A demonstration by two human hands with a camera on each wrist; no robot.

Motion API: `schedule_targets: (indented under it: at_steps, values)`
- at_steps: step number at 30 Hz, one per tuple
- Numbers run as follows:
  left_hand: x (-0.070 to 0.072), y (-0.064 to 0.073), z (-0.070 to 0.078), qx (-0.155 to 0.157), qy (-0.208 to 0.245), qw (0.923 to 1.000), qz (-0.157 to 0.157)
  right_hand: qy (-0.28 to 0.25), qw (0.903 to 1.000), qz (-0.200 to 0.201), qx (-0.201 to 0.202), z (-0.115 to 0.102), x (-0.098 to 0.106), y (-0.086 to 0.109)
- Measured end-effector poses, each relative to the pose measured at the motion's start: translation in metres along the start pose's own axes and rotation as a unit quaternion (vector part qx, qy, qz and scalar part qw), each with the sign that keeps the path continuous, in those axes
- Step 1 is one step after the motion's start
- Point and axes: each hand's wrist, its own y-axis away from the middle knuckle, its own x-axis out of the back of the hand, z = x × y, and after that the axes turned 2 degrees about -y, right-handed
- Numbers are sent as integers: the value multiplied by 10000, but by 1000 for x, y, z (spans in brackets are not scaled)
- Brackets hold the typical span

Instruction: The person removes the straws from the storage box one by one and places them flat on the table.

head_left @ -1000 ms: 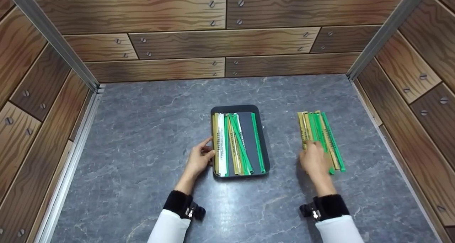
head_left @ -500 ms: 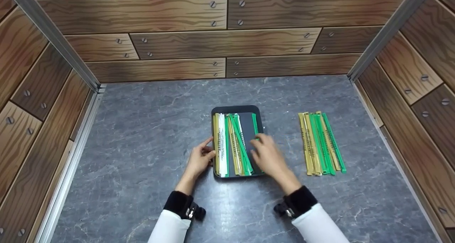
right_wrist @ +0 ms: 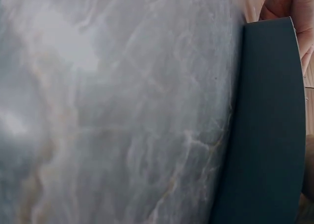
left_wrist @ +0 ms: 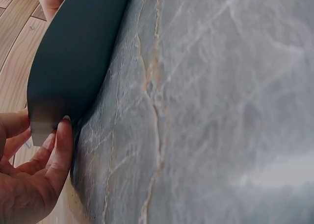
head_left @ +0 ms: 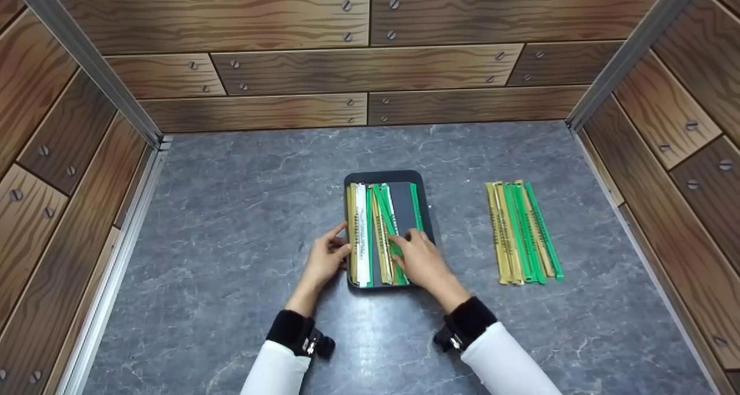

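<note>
A dark tray (head_left: 384, 176) holds long thin printed strips in gold, white and green. My left hand (head_left: 324, 261) grips the tray's left side, with the thumb on its outer wall in the left wrist view. Over the tray's lower right part is my right hand (head_left: 423, 261). Its thumb and index finger pinch a slanted green strip (head_left: 384, 210), whose lower part is mostly covered by the hand. Another green strip (head_left: 416, 204) lies along the right wall. In the right wrist view the tray's wall (right_wrist: 267, 121) hides most of the right hand.
A row of gold and green strips (head_left: 523, 233) lies on the grey marbled table (head_left: 231, 210) to the right of the tray. Wood-patterned panels (head_left: 289, 71) enclose the back and both sides. Metal rails (head_left: 110, 77) run along the corners.
My right hand has left the row of strips, moved left to the tray's right side, then further left onto the slanted green strip. The left hand and tray have stayed in place.
</note>
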Motion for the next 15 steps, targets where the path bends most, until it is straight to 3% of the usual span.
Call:
schedule_targets:
  at_steps: [15]
  values:
    - [-1,-1,-2,-76,171,9998,12,92,9980,622,36,4,-5,-1]
